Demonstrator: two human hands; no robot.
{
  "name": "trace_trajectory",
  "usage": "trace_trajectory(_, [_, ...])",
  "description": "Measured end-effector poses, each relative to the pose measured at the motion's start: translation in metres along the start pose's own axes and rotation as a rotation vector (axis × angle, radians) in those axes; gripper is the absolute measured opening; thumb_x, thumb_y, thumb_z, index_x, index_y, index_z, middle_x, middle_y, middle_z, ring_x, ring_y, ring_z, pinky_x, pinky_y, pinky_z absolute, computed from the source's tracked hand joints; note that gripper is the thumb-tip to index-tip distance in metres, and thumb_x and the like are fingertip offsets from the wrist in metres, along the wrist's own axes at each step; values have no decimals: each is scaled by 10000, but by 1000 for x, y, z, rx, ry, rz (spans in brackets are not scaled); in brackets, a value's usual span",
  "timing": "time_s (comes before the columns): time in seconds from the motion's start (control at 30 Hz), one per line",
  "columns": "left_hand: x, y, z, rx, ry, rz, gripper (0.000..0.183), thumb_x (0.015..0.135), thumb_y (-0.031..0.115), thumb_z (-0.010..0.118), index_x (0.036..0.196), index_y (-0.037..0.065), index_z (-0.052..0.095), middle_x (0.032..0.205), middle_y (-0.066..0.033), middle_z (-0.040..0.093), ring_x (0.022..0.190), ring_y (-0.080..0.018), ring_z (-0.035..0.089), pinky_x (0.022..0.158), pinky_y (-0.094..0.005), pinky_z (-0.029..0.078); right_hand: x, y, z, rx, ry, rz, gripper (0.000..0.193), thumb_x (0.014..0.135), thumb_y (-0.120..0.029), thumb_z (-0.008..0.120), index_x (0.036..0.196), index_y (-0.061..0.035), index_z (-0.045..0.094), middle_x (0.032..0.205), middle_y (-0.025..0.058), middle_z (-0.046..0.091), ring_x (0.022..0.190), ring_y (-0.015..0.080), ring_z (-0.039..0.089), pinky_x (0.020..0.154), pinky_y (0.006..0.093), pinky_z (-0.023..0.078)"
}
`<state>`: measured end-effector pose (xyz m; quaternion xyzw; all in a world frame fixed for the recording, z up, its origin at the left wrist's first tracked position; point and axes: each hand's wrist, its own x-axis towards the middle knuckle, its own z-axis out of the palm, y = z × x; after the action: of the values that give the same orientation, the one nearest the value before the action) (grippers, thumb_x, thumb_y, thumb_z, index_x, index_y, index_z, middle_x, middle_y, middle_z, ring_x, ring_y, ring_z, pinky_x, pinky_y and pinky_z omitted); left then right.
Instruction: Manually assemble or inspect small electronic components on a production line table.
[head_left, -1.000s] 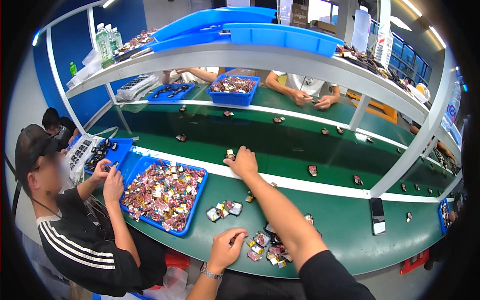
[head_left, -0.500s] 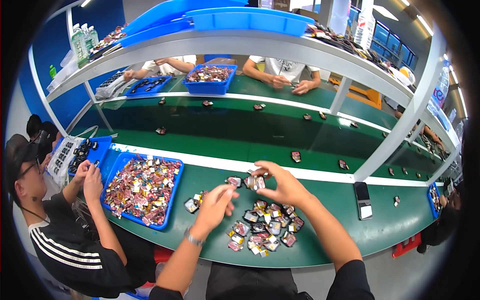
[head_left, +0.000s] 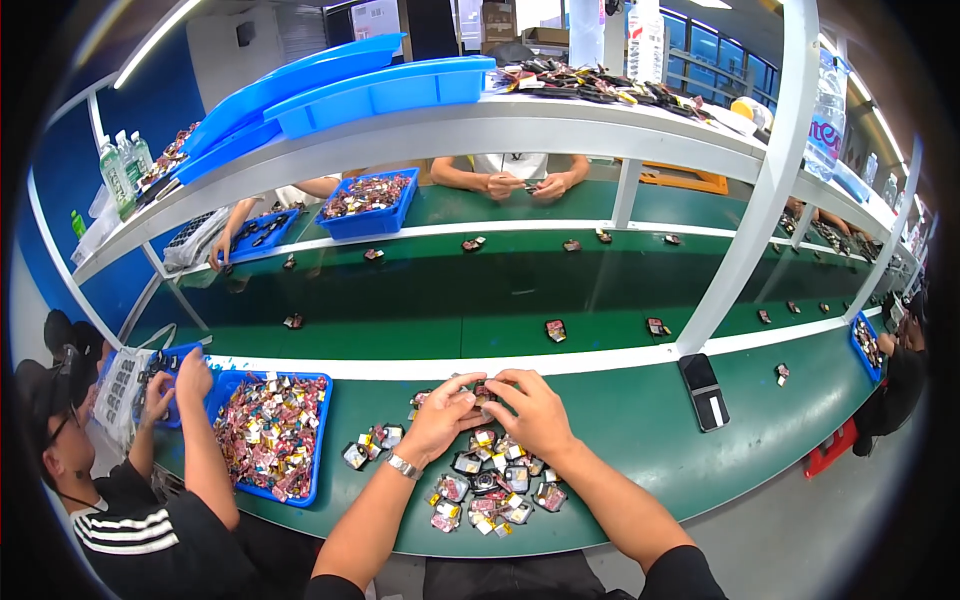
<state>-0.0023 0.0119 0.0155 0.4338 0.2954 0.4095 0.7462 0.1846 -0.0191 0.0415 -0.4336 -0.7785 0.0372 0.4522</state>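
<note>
Above the green work surface (head_left: 620, 480), my left hand (head_left: 440, 424) and my right hand (head_left: 533, 412) meet with curled fingers around one small electronic assembly (head_left: 482, 392). Only part of it shows, dark with reddish patches; my fingers cover the rest. Just below my hands lies a loose pile of similar assemblies (head_left: 490, 484), with black housings, pink-red and silver parts and yellow tape. A smaller group of assemblies (head_left: 372, 444) lies left of my left wrist. Another assembly (head_left: 419, 401) sits partly hidden behind my left hand.
A blue tray (head_left: 322, 440) full of small parts stands to the left, beside a co-worker (head_left: 120, 500). A black phone-like object (head_left: 705, 392) lies to the right near a white post (head_left: 745, 200). Beyond a white rail, scattered assemblies lie on a green belt (head_left: 420, 330).
My hands have come together on the assembly; before, the right held it and the left was apart. The view has shifted. The co-worker's hand on the left has moved toward the blue tray.
</note>
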Motion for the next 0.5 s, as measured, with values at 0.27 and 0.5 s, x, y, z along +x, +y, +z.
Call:
trace_trajectory(0.27, [2,-6,7,-74,-68,31,323,992,36,491,1311,14,444,1168,-127,617,1137,-219,602,1025,-422,507,0,8,9,-32,29,-1,265,746,-31,721,1005,-72,674,1003,66,634,883,250,649,728,350,559])
trace_trajectory(0.5, [6,-14,2,-95,-13,70,333,975,51,539,1295,19,455,1149,-109,630,1113,-226,622,990,-422,532,5,12,0,-37,-48,-99,236,727,-57,682,959,-76,644,1038,35,609,940,239,622,770,371,550])
